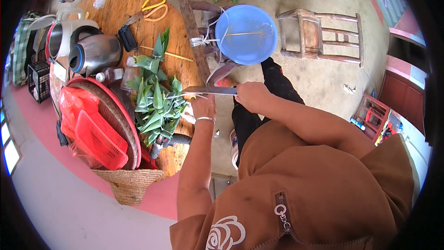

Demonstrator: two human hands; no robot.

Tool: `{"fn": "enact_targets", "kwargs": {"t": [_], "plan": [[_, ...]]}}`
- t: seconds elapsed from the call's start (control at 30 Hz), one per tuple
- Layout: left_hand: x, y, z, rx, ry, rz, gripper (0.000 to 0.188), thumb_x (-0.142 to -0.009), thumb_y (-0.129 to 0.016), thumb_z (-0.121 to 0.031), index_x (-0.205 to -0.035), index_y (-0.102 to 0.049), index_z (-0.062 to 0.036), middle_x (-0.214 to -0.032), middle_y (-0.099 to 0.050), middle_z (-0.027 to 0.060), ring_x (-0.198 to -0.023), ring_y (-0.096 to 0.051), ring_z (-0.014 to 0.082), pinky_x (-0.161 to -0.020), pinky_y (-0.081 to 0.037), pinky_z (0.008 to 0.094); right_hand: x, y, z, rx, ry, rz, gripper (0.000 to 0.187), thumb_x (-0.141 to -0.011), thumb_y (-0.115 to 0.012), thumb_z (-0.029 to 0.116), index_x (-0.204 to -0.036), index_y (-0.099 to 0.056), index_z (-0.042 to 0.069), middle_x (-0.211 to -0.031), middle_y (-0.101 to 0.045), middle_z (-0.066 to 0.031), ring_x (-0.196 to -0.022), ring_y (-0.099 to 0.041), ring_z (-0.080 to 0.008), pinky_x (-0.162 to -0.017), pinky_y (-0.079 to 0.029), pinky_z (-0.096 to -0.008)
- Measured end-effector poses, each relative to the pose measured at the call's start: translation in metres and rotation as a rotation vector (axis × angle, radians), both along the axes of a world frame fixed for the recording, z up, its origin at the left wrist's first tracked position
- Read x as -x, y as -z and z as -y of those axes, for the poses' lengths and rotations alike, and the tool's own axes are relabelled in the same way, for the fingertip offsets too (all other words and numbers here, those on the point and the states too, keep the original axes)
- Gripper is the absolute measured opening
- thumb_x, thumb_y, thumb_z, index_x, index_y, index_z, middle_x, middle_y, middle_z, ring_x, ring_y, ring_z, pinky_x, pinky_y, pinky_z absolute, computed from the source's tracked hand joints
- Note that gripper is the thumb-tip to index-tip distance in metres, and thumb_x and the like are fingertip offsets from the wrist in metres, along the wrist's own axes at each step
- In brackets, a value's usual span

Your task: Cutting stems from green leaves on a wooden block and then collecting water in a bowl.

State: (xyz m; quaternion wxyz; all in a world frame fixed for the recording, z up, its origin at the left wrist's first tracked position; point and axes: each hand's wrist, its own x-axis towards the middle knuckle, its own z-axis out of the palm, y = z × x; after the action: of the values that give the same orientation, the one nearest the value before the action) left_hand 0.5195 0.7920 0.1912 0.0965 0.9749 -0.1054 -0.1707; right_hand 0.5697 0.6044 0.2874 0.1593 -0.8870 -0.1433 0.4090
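Observation:
My right hand (253, 97) is closed round the handle of a knife (210, 90), whose long blade points left, across the top of my left hand (204, 107). The left hand is closed at the table's edge, its fingers partly hidden by the blade. White strings (178, 96) run from it to a pile of green leaf-wrapped bundles (157, 99) on the round wooden table (115, 7). Whether the blade touches the strings I cannot tell.
A steel electric kettle (98, 53), yellow-handled scissors (155, 8), a red plastic basket (99, 141) and a straw hat (129, 185) crowd the table. Ahead, a blue basin (247, 32) rests by a wooden bench (194, 41). A wooden chair (311, 37) lies to the right.

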Motion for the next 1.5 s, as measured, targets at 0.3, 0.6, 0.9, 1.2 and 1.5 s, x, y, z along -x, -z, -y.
{"fn": "enact_targets", "kwargs": {"t": [0.3,0.6,0.9,1.2,1.5], "plan": [[-0.005,-0.014,0.010,-0.125,0.029,-0.048,0.036,-0.077,-0.053,-0.011,-0.114,-0.051,-0.0100,-0.094,-0.061,0.0132,-0.088,-0.060,0.0291,-0.073,-0.044,0.0428,-0.008,0.001,-0.002,-0.001,-0.027,0.014,0.027,-0.083,-0.057,0.028,-0.081,-0.061,0.002,-0.076,-0.063,-0.0173,-0.075,-0.063,-0.0346,-0.066,-0.050,-0.0441],[-0.003,-0.005,0.015,-0.142,0.002,0.020,0.034,-0.082,-0.049,-0.014,-0.116,-0.050,-0.0118,-0.105,-0.060,0.0119,-0.094,-0.057,0.0270,-0.073,-0.042,0.0414,-0.018,0.014,-0.015,-0.014,-0.098,0.074,0.021,-0.080,-0.055,0.022,-0.085,-0.063,0.003,-0.078,-0.064,-0.0157,-0.076,-0.064,-0.0324,-0.066,-0.050,-0.0433],[-0.007,-0.021,0.017,-0.177,0.002,0.034,0.038,-0.080,-0.049,-0.010,-0.119,-0.047,-0.0114,-0.090,-0.062,0.0130,-0.077,-0.062,0.0290,-0.067,-0.044,0.0427,-0.023,-0.010,0.002,0.003,-0.082,0.054,0.023,-0.081,-0.054,0.025,-0.084,-0.065,0.004,-0.080,-0.065,-0.0156,-0.076,-0.063,-0.0326,-0.067,-0.049,-0.0447],[0.040,0.003,0.038,0.089,-0.337,0.084,0.015,-0.088,-0.049,-0.023,-0.083,-0.052,-0.0092,-0.072,-0.060,0.0149,-0.068,-0.060,0.0350,-0.058,-0.046,0.0475,-0.009,0.005,0.020,-0.029,-0.074,0.086,0.034,-0.083,-0.053,0.035,-0.079,-0.062,0.002,-0.071,-0.061,-0.0197,-0.071,-0.061,-0.0362,-0.063,-0.049,-0.0460],[0.030,0.001,0.051,0.209,-0.695,-0.079,0.022,-0.091,-0.043,-0.029,-0.089,-0.050,-0.0087,-0.077,-0.061,0.0198,-0.073,-0.059,0.0409,-0.061,-0.044,0.0520,-0.006,-0.003,0.031,-0.109,-0.051,0.169,0.033,-0.085,-0.052,0.032,-0.081,-0.059,0.000,-0.069,-0.060,-0.0202,-0.068,-0.060,-0.0377,-0.063,-0.047,-0.0471]]}}
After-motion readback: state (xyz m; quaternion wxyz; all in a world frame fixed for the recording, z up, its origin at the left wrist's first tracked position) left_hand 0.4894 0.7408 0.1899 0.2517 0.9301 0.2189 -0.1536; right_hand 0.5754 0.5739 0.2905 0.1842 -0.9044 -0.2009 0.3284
